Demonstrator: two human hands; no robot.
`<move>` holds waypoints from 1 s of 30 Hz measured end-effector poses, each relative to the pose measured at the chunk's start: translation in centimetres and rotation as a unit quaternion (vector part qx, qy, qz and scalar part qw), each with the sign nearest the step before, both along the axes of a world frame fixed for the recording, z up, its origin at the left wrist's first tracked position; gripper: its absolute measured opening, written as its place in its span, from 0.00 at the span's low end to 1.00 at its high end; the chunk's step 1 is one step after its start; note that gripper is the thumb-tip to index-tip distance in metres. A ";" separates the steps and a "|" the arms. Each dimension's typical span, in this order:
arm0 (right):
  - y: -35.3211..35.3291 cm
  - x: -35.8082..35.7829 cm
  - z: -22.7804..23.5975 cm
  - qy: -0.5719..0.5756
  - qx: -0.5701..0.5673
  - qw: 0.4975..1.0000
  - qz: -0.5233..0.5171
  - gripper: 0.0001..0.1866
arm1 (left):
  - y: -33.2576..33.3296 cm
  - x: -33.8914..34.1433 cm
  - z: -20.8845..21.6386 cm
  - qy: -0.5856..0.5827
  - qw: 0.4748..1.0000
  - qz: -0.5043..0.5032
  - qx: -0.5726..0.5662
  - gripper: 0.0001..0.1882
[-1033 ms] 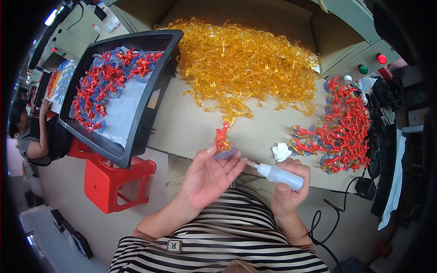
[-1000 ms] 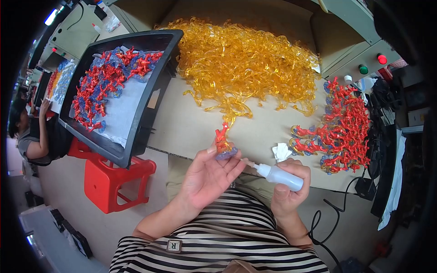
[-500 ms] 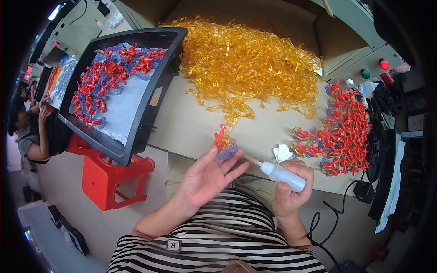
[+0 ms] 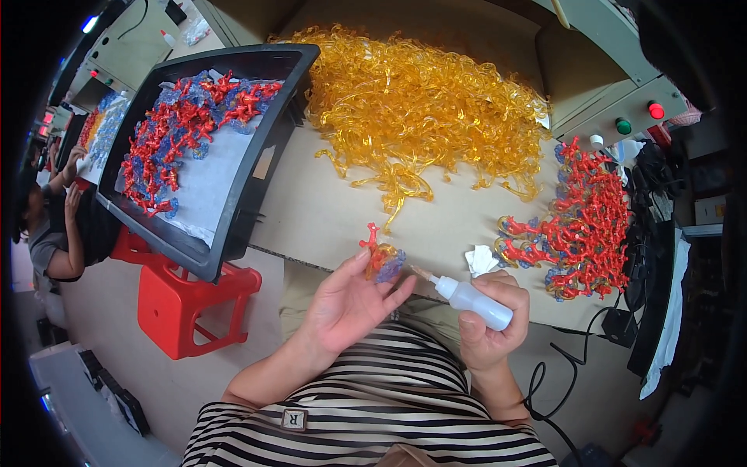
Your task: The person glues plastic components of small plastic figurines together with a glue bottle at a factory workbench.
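Note:
Between the fingertips of my left hand [image 4: 342, 303] is a small figurine [image 4: 384, 263], red with a translucent blue base and some clear yellow on it. My right hand [image 4: 498, 319] is wrapped round a white squeeze bottle [image 4: 476, 302]. Its narrow nozzle points left, close to the figurine and just beyond my left fingertips; whether the tip touches is hard to see. Past the figurine lies a large heap of clear yellow plastic pieces [image 4: 428, 109]. Several red figurines with blue and yellow parts [image 4: 587, 226] stand in a cluster at the right.
A black tray [image 4: 241, 187] of red-and-blue figurines sits at the left, above a red stool [image 4: 175, 311]. A crumpled white tissue [image 4: 482, 261] lies near my right hand. A black cable [image 4: 572, 358] hangs at the right. Another person [image 4: 62, 226] works at the far left.
My left hand has turned the figurine slightly, showing more of its yellow part. The bottle in my right hand has shifted a little left, its nozzle nearer the figurine.

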State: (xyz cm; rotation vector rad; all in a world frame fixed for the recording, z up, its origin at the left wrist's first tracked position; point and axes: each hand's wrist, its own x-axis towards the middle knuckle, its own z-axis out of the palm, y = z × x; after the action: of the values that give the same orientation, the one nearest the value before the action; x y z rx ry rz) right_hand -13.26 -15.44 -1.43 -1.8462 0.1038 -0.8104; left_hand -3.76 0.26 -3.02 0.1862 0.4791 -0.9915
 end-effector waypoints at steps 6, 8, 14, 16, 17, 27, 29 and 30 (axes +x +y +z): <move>0.0 -0.1 0.1 0.009 0.020 1.000 -0.015 0.22 | 0.0 -0.1 0.0 -0.027 0.999 0.000 0.035 0.12; 0.0 -0.1 0.3 0.012 0.021 1.000 -0.019 0.22 | -0.1 -0.1 0.1 -0.042 0.998 0.005 0.054 0.14; -0.1 0.0 0.3 0.011 0.018 1.000 -0.019 0.22 | 0.0 -0.2 0.4 -0.098 0.990 0.012 0.097 0.18; -0.1 0.0 0.4 0.011 0.010 1.000 -0.021 0.22 | -0.1 -0.2 0.7 -0.110 0.988 0.011 0.109 0.19; -0.1 -0.1 0.4 0.013 0.011 1.000 -0.021 0.22 | -0.1 -0.2 0.8 -0.122 0.985 0.010 0.122 0.19; -0.7 0.8 0.3 -0.044 -0.082 0.996 -0.008 0.22 | -0.3 -0.4 0.9 -0.093 0.987 0.013 0.131 0.20; -0.7 0.9 0.3 -0.037 -0.091 0.995 -0.007 0.22 | -0.4 -0.4 0.9 -0.093 0.987 0.010 0.133 0.20; -0.6 0.9 0.4 -0.030 -0.099 0.995 -0.006 0.23 | -0.4 -0.4 0.9 -0.093 0.987 0.010 0.133 0.20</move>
State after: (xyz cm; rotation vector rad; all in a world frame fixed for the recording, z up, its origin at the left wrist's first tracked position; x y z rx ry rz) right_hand -12.36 -16.08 -1.08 -2.0064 -0.0044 -0.9122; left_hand -4.17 -0.14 -2.14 0.5078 0.4388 -0.8785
